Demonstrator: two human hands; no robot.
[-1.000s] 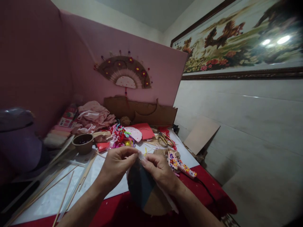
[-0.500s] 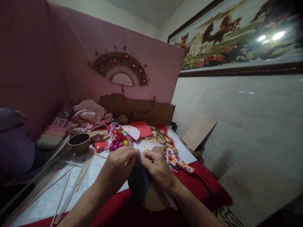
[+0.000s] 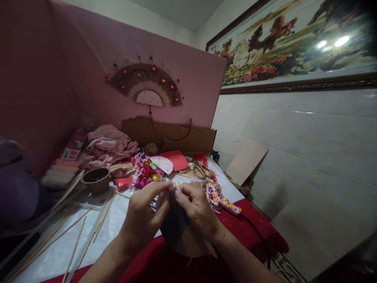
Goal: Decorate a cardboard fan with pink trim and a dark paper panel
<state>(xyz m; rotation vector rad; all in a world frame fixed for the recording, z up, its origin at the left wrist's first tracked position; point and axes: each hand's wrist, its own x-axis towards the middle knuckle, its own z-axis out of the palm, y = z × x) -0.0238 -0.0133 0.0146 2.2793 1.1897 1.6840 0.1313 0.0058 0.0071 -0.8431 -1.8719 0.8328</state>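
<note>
Left hand [image 3: 145, 214] and right hand [image 3: 198, 210], we're pinching a whitish strip [image 3: 176, 189] at a rounded brown cardboard piece's [image 3: 191, 239] edge! A floral white glue gun [image 3: 224, 201] lies at two o'clock.

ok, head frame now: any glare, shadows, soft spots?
All in the head view: bright glare spots on the framed horse picture; soft shadow on the tiled wall; left edge dim; the small pale piece at the fingertips of left hand and right hand too soft to identify.
</note>
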